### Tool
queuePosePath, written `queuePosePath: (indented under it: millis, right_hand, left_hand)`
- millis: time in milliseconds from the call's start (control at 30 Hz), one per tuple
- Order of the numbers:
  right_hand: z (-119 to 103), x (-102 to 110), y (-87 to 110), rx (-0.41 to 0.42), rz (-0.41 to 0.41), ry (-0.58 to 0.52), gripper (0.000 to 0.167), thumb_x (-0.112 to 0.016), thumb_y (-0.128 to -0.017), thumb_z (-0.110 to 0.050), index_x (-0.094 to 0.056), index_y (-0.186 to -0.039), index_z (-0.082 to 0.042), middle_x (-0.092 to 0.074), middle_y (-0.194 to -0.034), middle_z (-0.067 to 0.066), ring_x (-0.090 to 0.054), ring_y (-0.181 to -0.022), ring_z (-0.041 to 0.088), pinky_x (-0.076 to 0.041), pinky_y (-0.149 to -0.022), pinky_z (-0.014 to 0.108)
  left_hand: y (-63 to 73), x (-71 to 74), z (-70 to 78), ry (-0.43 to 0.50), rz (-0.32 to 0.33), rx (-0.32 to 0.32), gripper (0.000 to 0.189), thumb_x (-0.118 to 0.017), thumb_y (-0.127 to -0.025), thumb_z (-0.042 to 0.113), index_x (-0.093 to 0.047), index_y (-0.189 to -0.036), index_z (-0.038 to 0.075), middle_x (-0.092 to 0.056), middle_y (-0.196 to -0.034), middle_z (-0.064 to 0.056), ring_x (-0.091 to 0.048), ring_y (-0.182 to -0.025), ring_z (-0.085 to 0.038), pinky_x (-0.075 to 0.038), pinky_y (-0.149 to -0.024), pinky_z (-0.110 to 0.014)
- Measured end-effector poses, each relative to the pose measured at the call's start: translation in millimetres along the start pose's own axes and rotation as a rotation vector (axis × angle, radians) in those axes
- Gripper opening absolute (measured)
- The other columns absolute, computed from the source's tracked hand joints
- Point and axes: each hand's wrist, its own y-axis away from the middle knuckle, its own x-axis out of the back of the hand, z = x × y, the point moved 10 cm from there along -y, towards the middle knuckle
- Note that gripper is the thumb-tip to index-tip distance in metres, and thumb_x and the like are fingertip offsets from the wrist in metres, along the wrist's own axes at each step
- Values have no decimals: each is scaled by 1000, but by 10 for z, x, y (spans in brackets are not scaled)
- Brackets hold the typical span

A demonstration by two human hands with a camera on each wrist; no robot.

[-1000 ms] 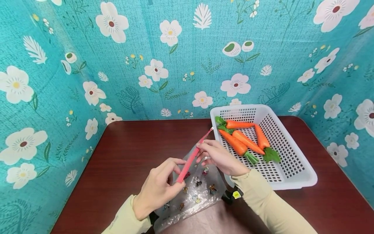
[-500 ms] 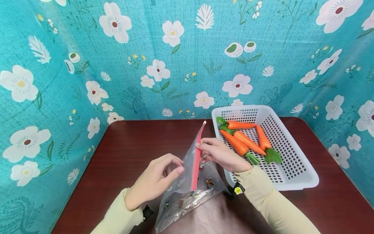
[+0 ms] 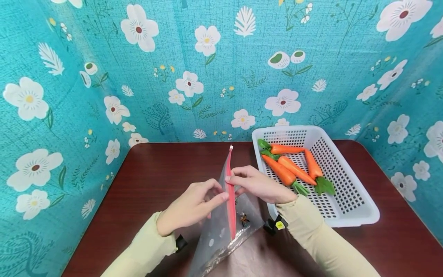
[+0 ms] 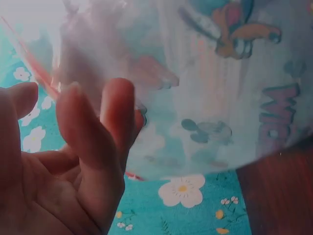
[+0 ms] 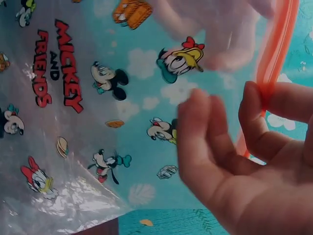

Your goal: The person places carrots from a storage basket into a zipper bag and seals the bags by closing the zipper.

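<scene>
A clear plastic zip bag (image 3: 216, 231) stands tilted above the front of the table, its pink zip strip (image 3: 231, 213) running nearly upright with a white slider (image 3: 231, 147) at the top end. Cartoon figures and lettering are printed on the bag, plain in the right wrist view. My right hand (image 3: 259, 185) pinches the strip's upper part between thumb and finger, the other fingers loosely bent. Left of the strip, my left hand (image 3: 194, 207) has its fingers loosely bent, thumb and forefinger apart close to the bag; whether they touch it I cannot tell.
A white perforated plastic basket (image 3: 353, 192) stands on the right of the dark red-brown table (image 3: 159, 165), holding several carrots (image 3: 295, 169) with green tops. Behind and at both sides hangs a teal flowered curtain (image 3: 214, 104).
My left hand has let go of the strip's lower end, drawn back, then come close again. The strip has swung from slanting to nearly upright and shifted left with my right hand.
</scene>
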Motion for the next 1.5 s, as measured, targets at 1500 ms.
queuePosePath:
  millis: [1500]
  right_hand:
    - [77,9,34,-48,55,217,23,-47,-92,-10,-68,-92,0,-67,-86,7,-66,-83,20,-59,-74,35]
  left_hand:
    - [-154,151,-64,-33,79,105,34,-50,-89,16,-60,-57,11,-54,-49,-3,-50,-40,-15,-43,-40,-29]
